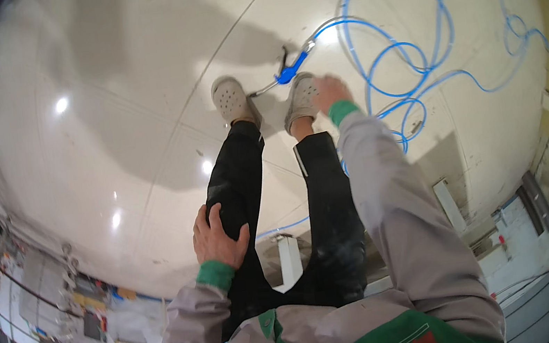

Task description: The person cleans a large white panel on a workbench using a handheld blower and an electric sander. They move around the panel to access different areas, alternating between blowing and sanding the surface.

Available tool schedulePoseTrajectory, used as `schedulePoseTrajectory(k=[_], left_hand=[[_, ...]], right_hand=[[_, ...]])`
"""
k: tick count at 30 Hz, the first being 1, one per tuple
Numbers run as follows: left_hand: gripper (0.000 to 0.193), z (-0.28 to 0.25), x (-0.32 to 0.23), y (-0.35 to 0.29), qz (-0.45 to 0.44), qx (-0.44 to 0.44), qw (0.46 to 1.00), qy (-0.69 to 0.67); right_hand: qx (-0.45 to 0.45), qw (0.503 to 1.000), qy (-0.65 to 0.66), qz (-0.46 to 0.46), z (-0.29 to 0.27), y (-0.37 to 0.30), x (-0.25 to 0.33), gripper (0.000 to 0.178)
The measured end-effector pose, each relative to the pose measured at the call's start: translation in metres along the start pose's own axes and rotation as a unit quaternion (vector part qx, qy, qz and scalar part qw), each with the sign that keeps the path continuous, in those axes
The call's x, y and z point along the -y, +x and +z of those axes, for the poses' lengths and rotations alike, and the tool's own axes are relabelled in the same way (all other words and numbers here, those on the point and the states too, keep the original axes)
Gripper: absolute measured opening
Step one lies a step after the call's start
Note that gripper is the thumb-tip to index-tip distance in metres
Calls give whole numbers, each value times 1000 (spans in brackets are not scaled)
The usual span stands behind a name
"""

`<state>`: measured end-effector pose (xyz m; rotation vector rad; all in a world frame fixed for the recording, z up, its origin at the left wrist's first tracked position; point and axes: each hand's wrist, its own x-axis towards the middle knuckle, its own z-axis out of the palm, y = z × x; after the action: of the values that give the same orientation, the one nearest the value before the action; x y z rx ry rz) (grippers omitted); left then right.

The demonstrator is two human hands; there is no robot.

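My left hand [221,239] rests on my left leg near the knee, over black trousers [327,185], with its fingers apart and nothing in it. My right arm stretches far down, and my right hand [331,93] is beside the right beige clog [302,101]. Its fingers are curled and blurred, so their grip cannot be made out. Just ahead of the clogs lies a blue air blow gun [293,68] with a dark lever and a thin metal nozzle. The nozzle points toward the left clog [233,100].
A blue coiled air hose [442,14] runs from the gun in loose loops across the pale, glossy floor [106,125] on the right. White posts [290,260] stand behind my legs. Cluttered equipment [46,295] lines the lower left, and grey metal fittings [538,201] the lower right.
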<state>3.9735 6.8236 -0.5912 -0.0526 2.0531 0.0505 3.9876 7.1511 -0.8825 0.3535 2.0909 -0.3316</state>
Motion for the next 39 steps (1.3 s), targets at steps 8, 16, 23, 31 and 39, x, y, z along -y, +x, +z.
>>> schedulePoseTrajectory(k=[8, 16, 23, 31, 39], left_hand=[[59, 25, 12, 5, 20, -55, 997, -50], [57, 28, 27, 7, 6, -45, 987, -156], [79, 69, 56, -12, -163, 3, 916, -365], [77, 158, 81, -39, -242, 29, 776, -582], [69, 150, 92, -142, -235, 90, 833, -492]], right_hand=[[-111, 962, -232, -92, 46, 146, -6, 24], [-40, 992, 6, -121, 26, 73, 4, 26], [131, 969, 187, -93, -84, -125, 79, 76], [259, 955, 128, -61, -190, -279, 127, 95], [351, 902, -184, -170, -205, -363, 193, 81]])
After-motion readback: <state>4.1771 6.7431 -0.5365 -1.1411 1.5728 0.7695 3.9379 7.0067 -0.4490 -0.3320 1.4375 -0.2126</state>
